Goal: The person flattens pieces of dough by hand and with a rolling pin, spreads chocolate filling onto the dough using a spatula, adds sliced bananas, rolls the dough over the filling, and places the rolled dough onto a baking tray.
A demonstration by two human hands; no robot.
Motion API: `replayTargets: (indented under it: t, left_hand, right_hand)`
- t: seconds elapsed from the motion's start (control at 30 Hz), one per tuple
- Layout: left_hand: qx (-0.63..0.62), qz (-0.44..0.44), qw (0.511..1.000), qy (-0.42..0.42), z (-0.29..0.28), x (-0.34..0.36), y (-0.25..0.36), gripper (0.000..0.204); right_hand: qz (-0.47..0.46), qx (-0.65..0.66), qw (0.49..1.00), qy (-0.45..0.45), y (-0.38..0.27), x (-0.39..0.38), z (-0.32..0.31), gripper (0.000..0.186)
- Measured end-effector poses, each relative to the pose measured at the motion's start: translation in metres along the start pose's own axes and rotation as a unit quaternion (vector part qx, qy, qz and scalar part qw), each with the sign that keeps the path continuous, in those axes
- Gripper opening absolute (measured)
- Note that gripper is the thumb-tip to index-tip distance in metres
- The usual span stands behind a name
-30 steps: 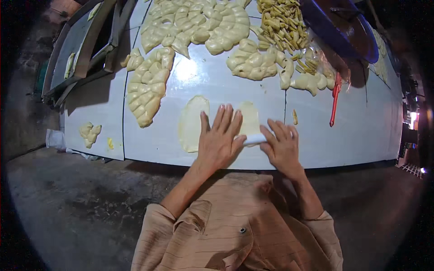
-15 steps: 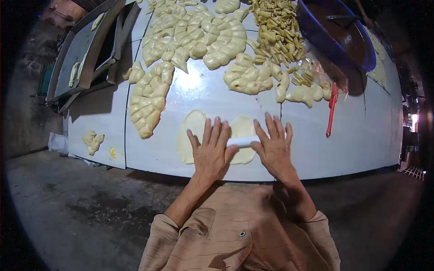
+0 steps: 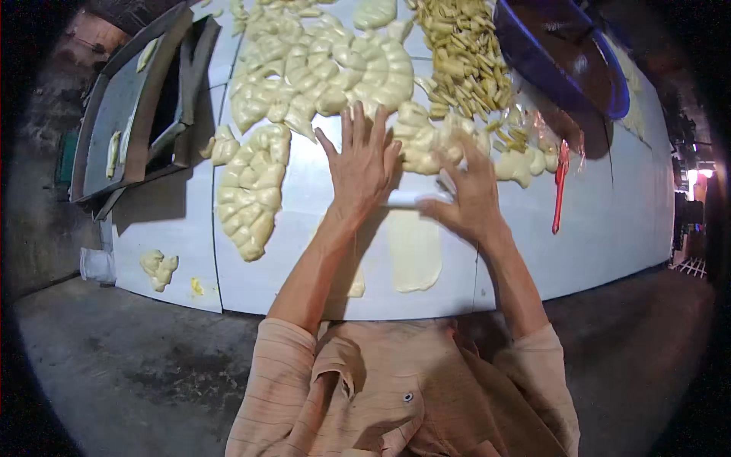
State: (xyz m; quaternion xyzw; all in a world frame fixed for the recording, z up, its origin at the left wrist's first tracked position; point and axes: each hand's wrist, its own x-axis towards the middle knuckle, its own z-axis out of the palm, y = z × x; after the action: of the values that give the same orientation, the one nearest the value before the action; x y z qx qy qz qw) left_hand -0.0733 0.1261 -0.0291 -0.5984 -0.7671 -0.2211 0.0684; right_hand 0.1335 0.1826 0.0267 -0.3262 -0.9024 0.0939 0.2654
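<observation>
on white table (image 3: 579, 244), flat dough (image 3: 415, 255); hands (image 3: 362, 167) near rolling pin (image 3: 405, 199)

The tabletop (image 3: 582, 221) is smooth and glossy, throwing back bright reflections. The dough pieces (image 3: 253, 186) look sleek and shiny, as if oiled; the dough sheet (image 3: 415, 255) is smooth with a softer sheen. The pin (image 3: 403, 199) looks like smooth plastic. The basin (image 3: 533, 57) is glossy plastic, the bag (image 3: 575, 141) shiny clear film. The tray (image 3: 156, 95) is dull metal, the shirt (image 3: 365, 381) matt, creased cloth, the floor (image 3: 152, 365) rough and stained.
</observation>
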Motion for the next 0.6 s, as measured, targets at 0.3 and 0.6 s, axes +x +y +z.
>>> replayTargets:
  t: [0.3,0.6]
  left_hand:
    - [-0.115,0.054,0.991,-0.048,-0.064,-0.078,0.004,0.05]
    - [-0.096,0.106,0.971,-0.191,-0.044,-0.099,0.046,0.077]
  right_hand:
    - [0.181,-0.043,0.981,-0.056,0.003,-0.075,-0.015,0.039]
    - [0.011,-0.06,0.978,-0.199,-0.028,-0.07,0.011,0.071]
